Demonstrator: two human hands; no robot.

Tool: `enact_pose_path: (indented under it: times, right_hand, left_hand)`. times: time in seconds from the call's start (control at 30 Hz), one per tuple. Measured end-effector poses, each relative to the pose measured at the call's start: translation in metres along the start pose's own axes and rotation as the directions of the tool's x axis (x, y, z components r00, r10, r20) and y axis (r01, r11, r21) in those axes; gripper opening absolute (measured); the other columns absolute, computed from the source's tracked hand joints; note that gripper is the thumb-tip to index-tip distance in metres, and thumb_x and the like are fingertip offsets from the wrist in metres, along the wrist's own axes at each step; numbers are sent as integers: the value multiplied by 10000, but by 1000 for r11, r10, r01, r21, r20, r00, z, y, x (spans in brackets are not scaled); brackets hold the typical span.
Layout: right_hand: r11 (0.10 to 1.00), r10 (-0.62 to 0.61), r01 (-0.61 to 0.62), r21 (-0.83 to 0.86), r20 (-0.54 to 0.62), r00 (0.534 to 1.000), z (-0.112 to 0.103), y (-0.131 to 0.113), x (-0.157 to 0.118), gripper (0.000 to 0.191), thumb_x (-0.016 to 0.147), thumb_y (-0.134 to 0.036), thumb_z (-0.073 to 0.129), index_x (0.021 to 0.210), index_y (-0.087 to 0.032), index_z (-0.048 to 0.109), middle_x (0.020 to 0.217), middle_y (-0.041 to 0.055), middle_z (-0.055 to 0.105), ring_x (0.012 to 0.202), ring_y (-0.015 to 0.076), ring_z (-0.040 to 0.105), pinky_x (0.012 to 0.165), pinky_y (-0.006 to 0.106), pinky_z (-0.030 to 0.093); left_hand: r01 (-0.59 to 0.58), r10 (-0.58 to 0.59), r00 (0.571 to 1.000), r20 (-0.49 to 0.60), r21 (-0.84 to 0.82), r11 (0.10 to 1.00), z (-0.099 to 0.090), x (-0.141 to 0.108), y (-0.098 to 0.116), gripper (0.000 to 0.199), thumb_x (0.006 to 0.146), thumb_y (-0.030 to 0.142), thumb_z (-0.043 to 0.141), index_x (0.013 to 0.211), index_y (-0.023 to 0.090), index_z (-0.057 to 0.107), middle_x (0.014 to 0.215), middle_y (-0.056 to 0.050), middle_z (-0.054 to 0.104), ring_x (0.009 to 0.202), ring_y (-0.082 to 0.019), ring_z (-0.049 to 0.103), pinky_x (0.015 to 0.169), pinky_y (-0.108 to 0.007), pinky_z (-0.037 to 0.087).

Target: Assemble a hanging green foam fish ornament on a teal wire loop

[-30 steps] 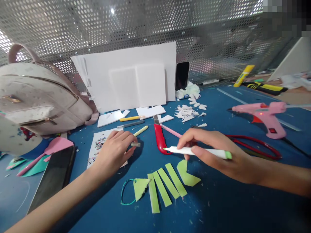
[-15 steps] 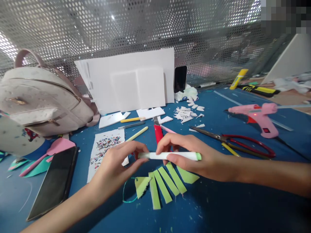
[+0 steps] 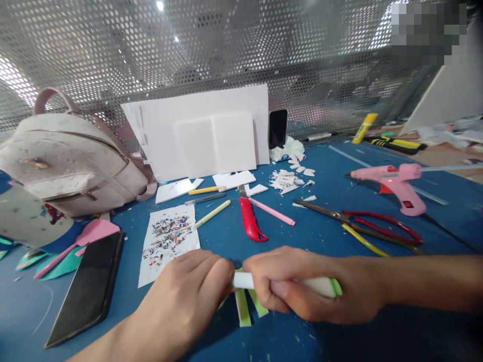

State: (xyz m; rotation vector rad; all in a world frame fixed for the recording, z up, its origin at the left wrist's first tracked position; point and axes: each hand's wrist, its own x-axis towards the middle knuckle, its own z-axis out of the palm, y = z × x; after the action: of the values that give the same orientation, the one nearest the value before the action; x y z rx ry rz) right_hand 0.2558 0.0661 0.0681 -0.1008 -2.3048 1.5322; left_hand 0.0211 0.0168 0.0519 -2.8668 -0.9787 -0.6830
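A white marker with a green end (image 3: 319, 286) lies crosswise between my two hands. My right hand (image 3: 302, 284) is closed around its barrel, the green end sticking out past the palm. At the other end my left hand (image 3: 196, 291) is closed on the tip of the marker, and its fingers hide that tip. Beneath the hands, green strips (image 3: 243, 307) lie on the blue table, mostly covered by the fingers. Just beyond the hands lie a red cutter knife (image 3: 252, 221) and a pink marker (image 3: 273, 211).
To the left are a dark phone (image 3: 88, 286), a paper with colourful bits (image 3: 149, 269) and a pale backpack (image 3: 71, 166). At right lie scissors (image 3: 339, 215) and a pink glue gun (image 3: 396, 181). White boards (image 3: 196, 136) lean at the back, near white scraps (image 3: 285, 181).
Both hands have come lower and nearer with the marker, now over the green strips. My left hand has gone from a fingertip pinch to a closed grip on the marker's end.
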Motion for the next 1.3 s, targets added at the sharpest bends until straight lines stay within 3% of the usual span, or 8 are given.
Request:
enact_pose_path:
  times: [0.13, 0.3, 0.43, 0.63, 0.77, 0.97, 1.17, 1.3]
  right_hand:
    - [985, 170, -166, 47, -103, 980, -5, 8, -2, 142, 1002, -262, 524, 1129, -222, 475, 933, 4, 523, 760, 123, 476, 691, 255, 422]
    - [964, 257, -253, 79, -500, 827, -23, 31, -15, 405, 978, -342, 607, 1298, -306, 362, 1034, 5, 517, 878, 151, 539, 768, 297, 446]
    - [933, 312, -359, 11, -521, 794, -28, 36, -36, 304, 1011, -357, 537, 1277, -306, 399, 1052, 15, 538, 819, 147, 530, 752, 319, 458]
    - [923, 325, -384, -22, -486, 811, -23, 32, -60, 217, 1023, -290, 476, 1237, -254, 458, 1019, 39, 569, 816, 155, 562, 743, 329, 498]
    - [925, 314, -377, -40, -475, 822, -26, 32, -66, 205, 1030, -330, 466, 1199, -220, 501, 965, 42, 595, 764, 153, 577, 729, 343, 505]
    - [944, 269, -325, -62, -429, 862, -22, 26, -50, 156, 1030, -273, 458, 1138, -198, 542, 914, 27, 608, 757, 138, 571, 688, 298, 489]
    - [979, 74, -152, -135, -459, 885, -22, 15, -14, 111, 983, -204, 505, 1052, -176, 587, 866, 20, 637, 787, 151, 599, 752, 317, 476]
    - [983, -16, -89, -163, -550, 835, -28, -1, 17, 106, 945, -201, 514, 984, -165, 605, 963, 57, 650, 946, 182, 615, 841, 337, 465]
  left_hand:
    - [-155, 152, 988, 32, 248, 956, -9, 21, -34, 322, 1045, 140, 302, 850, 169, 557, 660, -19, 556, 561, -175, 439, 549, -333, 344]
    - [95, -109, 994, 14, 383, 919, -2, 38, -103, 241, 1035, 236, 409, 1005, 162, 637, 886, -98, 689, 783, -233, 610, 675, -361, 442]
    - [131, -173, 982, 72, 392, 910, 12, 35, -127, 208, 1003, 196, 455, 1051, 175, 656, 973, -112, 694, 875, -256, 636, 764, -390, 472]
    - [229, -273, 957, 96, 327, 917, 1, 15, -87, 201, 1017, 268, 450, 1017, 178, 630, 990, -99, 672, 893, -243, 636, 755, -371, 497]
    - [441, -416, 834, 364, 14, 897, -4, -14, -50, 229, 951, 439, 573, 908, 221, 632, 841, -19, 662, 709, -175, 632, 593, -268, 476]
    - [509, -392, 809, 438, -189, 839, 0, -34, -27, 48, 850, 202, 591, 809, 210, 614, 855, -16, 647, 758, -172, 628, 686, -305, 499]
    - [600, -518, 789, 330, -592, 538, -28, 1, -29, 165, 869, 320, 655, 776, 188, 691, 976, -71, 716, 902, -194, 644, 795, -311, 506]
    - [453, -593, 779, 203, -836, 308, -39, 31, -32, 208, 840, 353, 722, 885, 156, 770, 1019, -118, 741, 971, -207, 657, 868, -310, 515]
